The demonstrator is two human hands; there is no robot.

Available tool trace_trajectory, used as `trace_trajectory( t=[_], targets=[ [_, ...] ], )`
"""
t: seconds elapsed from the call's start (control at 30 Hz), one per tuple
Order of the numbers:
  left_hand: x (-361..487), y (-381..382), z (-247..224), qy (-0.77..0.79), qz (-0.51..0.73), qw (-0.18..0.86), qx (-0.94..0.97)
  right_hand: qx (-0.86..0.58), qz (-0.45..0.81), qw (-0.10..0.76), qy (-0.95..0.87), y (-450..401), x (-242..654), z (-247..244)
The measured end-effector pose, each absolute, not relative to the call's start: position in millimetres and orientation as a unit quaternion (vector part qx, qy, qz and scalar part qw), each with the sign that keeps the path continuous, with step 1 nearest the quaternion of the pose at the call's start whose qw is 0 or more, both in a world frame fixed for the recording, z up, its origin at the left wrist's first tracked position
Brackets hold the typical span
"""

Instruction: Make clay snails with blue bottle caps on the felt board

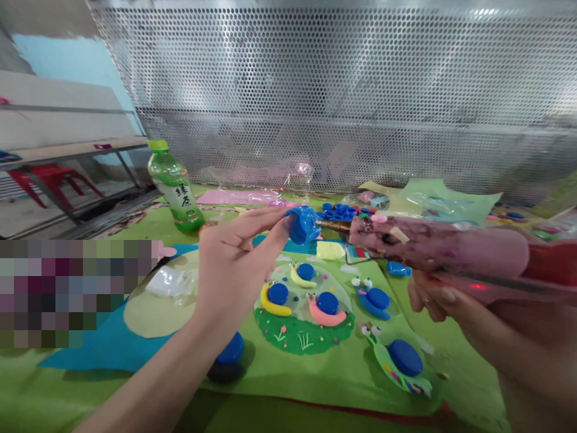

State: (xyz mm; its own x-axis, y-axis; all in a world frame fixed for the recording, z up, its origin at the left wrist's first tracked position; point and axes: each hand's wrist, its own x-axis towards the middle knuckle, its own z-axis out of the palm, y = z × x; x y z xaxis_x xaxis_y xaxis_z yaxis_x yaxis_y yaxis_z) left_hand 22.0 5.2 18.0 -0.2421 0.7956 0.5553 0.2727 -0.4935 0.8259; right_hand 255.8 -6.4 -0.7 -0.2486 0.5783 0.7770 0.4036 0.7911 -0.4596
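Note:
Pinched between the fingers of my left hand is a blue bottle cap, tilted with its side toward the right. My right hand grips a stained pink hot glue gun with a small red light glowing on it. The gun's nozzle points left and meets the cap's right side; whether it touches cannot be made out. Below lies a green craft sheet with several clay snails whose shells are blue caps, among them a pink snail, a yellow one and a light green one.
A green tea bottle stands at the back left. Loose blue caps lie in a pile behind the sheet. Clear plastic wrap rests on the left paper. A perforated metal panel rises behind the table.

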Motion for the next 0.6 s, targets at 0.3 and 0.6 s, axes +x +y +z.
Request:
trace_trajectory(
  t=[0.3, 0.6],
  targets=[
    [12, 12, 12, 0.484, 0.609, 0.192, 0.599, -0.281, 0.170, 0.514, -0.792, -1, 252, 10],
    [8, 26, 8, 0.422, 0.649, 0.237, 0.587, -0.534, 0.225, 0.465, -0.670, 19, 290, 22]
  ],
)
